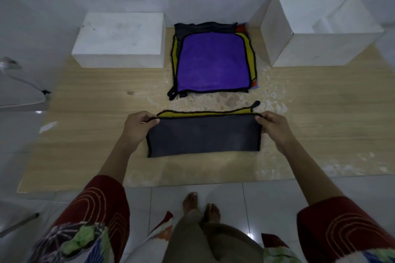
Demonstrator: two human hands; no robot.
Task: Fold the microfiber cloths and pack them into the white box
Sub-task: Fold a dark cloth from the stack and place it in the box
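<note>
A cloth [204, 135], dark grey on one side and yellow on the other, lies folded in half on the wooden board, a yellow strip showing along its far edge. My left hand [137, 128] pinches the top layer's far left corner. My right hand [274, 127] pinches its far right corner. Behind it sits a stack of flat cloths [212, 63] with a purple one on top and yellow, dark and red ones under it. An open white box [316, 49] stands at the back right. A closed white box [119, 40] stands at the back left.
The low wooden board [85, 134] rests on a white tiled floor against a pale wall. A light bag or cushion [19, 89] lies at the left edge. My bare feet [201, 205] and patterned sleeves fill the foreground.
</note>
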